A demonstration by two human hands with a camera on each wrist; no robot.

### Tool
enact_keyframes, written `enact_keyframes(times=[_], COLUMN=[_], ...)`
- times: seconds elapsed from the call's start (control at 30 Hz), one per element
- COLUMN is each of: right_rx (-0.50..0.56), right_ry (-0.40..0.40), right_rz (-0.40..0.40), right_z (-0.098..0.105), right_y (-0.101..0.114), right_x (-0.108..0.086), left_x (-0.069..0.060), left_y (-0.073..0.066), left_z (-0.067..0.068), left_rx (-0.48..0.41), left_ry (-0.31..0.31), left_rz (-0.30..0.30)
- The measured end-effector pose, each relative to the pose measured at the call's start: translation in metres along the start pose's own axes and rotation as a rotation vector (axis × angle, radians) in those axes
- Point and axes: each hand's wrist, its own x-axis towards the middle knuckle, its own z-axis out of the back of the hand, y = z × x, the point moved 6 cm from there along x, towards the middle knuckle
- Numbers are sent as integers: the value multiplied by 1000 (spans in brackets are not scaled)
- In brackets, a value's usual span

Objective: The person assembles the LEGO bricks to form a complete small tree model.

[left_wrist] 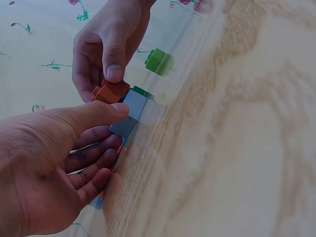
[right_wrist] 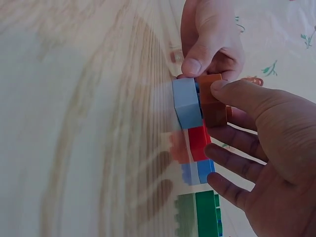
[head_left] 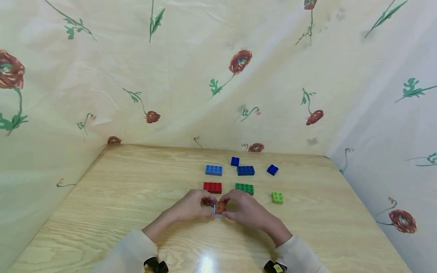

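An orange brick (head_left: 221, 207) (left_wrist: 112, 92) (right_wrist: 213, 101) sits over a light blue brick (left_wrist: 129, 113) (right_wrist: 187, 103), a narrow gap showing between them in the right wrist view. My right hand (head_left: 247, 210) (right_wrist: 276, 133) pinches the orange brick between thumb and fingers. With its thumb on the light blue brick's side, my left hand (head_left: 194, 205) (left_wrist: 54, 163) grips that brick from the left. Both hands are low over the table, fingertips nearly meeting. The left fingers partly hide the light blue brick.
Beyond the hands on the wooden table (head_left: 136, 182) lie a red brick (head_left: 212, 187), a green brick (head_left: 244, 188), a blue brick (head_left: 213, 170), a dark blue brick (head_left: 246, 170) and two small dark blue bricks (head_left: 235, 161) (head_left: 272, 169). A lime brick (head_left: 277, 197) lies right.
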Motion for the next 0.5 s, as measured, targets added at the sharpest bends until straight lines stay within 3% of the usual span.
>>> enact_keyframes(times=[0.17,0.5], right_rx=[2,-21], right_ry=[8,-12], right_rz=[2,19], right_z=[-3,-2], right_y=[2,3], right_x=[1,3], left_x=[-1,-5], left_y=[2,-10], left_z=[-3,6], left_rx=[-6,-47], left_ry=[8,-7], left_rz=[6,-51])
